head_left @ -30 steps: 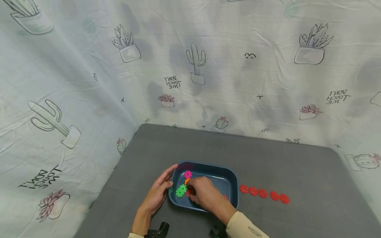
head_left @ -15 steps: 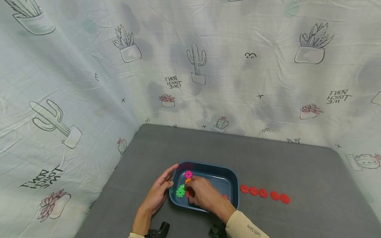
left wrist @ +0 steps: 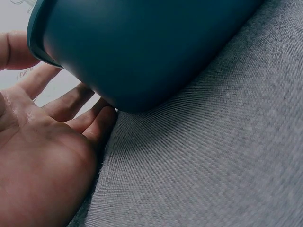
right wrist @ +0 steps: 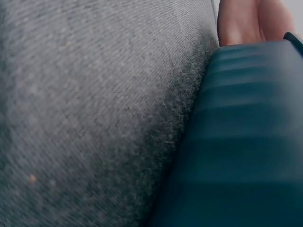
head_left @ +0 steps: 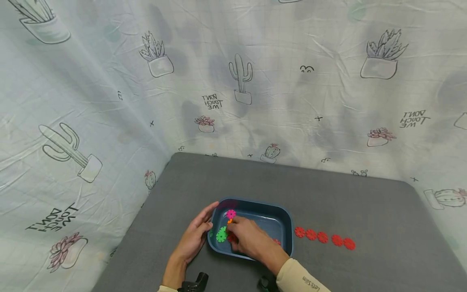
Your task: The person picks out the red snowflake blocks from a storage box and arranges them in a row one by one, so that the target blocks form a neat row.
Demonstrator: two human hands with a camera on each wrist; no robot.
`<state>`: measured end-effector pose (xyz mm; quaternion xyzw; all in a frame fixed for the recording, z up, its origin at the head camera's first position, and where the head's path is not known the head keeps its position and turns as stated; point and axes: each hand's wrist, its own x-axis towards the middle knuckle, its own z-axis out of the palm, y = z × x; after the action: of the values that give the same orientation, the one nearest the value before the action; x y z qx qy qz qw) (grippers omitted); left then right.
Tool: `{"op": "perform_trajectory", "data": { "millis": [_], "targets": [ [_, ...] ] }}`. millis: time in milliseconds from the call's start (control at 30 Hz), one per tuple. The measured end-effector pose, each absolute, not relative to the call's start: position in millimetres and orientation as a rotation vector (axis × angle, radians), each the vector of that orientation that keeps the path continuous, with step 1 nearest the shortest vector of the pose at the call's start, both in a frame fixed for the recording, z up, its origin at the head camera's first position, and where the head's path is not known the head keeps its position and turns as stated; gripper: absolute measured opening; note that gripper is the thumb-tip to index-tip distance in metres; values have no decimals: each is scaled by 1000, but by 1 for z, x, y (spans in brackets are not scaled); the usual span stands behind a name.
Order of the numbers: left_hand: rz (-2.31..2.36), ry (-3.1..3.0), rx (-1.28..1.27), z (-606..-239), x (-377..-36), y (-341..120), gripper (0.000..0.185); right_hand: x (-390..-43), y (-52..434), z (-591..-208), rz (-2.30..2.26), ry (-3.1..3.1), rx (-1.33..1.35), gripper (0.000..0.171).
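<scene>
We are seeing the left hand [head_left: 193,240], fingers straight, bracing the blue tray [head_left: 282,219] near the tabletop's front edge. The right hand [head_left: 248,238] is reaching inside, curled over a red gear [head_left: 232,237]; grip unclear.

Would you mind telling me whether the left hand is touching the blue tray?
Touching. In the left wrist view, the left hand lies with its fingers against the outer wall of the blue tray, with no gap showing between them.

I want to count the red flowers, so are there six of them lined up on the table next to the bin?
No, the row of red flowers on the gray table beside the blue bin has five.
</scene>
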<state>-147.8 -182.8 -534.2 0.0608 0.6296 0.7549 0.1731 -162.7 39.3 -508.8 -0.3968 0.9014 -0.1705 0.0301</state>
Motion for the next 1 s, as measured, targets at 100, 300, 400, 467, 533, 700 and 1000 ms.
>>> {"op": "perform_trajectory", "data": {
  "millis": [100, 300, 400, 467, 533, 700, 1000],
  "targets": [
    [2139, 1782, 173, -534, -148, -183, 59, -162, 40, -508, -544, 2779, -1248, 20],
    [2134, 1783, 164, -534, -147, -183, 59, -162, 42, -510, -612, 2735, -1326, 15],
    [2144, 1782, 167, -535, -147, -184, 59, -163, 44, -511, -627, 2704, -1358, 15],
    [2154, 1775, 179, -536, -146, -184, 60, -163, 45, -511, -628, 2689, -1363, 16],
    [2162, 1767, 189, -536, -146, -184, 60, -163, 45, -511, -617, 2679, -1356, 16],
    [2168, 1749, 198, -536, -147, -184, 61, -164, 48, -508, -564, 2707, -1343, 14],
    [2156, 1763, 182, -534, -147, -183, 59, -169, 65, -505, -864, 2668, -1222, 21]
  ]
}}
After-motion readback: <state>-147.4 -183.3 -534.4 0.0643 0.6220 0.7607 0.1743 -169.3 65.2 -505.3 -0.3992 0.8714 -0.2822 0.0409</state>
